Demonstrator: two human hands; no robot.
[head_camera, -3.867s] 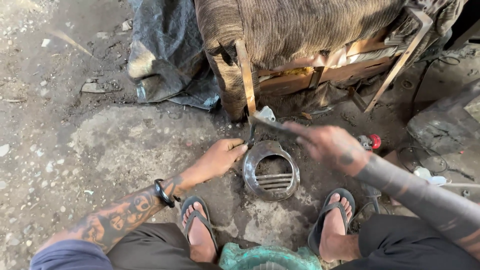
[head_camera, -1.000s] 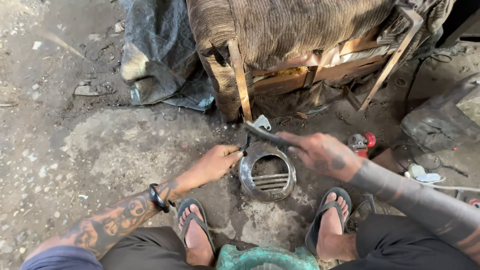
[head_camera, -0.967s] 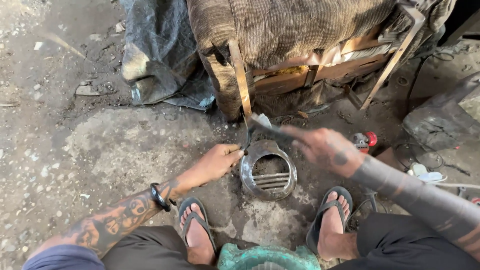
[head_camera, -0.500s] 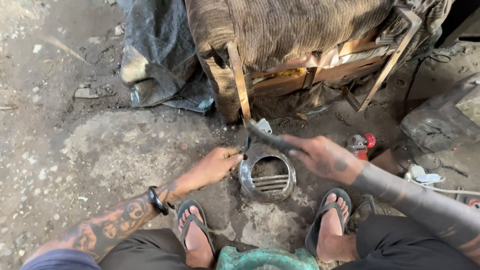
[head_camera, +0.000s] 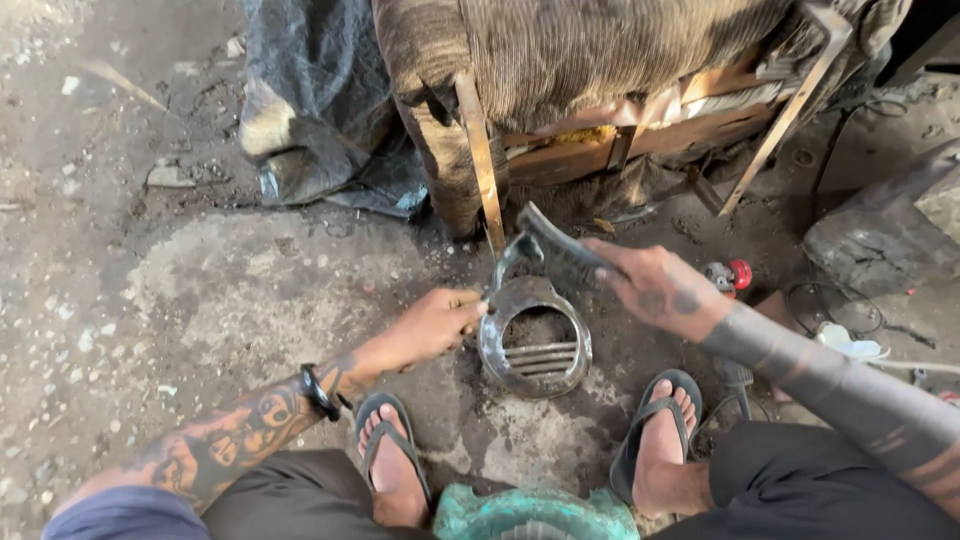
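Our left hand (head_camera: 432, 325) pinches the round metal grille ring (head_camera: 535, 338) flat on the concrete floor (head_camera: 250, 300); right hand (head_camera: 655, 288) is clamped on a dark tool (head_camera: 550, 245) w/ its tip near the ring's top edge. Risk, imo: tool slips off the rim & strikes our left fingers (head_camera: 468, 300).

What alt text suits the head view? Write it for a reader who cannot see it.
A squatting person's left hand steadies a round metal ring with a barred grille on the dirty concrete floor, while the right hand holds a dark hammer-like tool just above it. Sandalled feet flank the ring; a worn, cloth-covered wooden frame stands behind.
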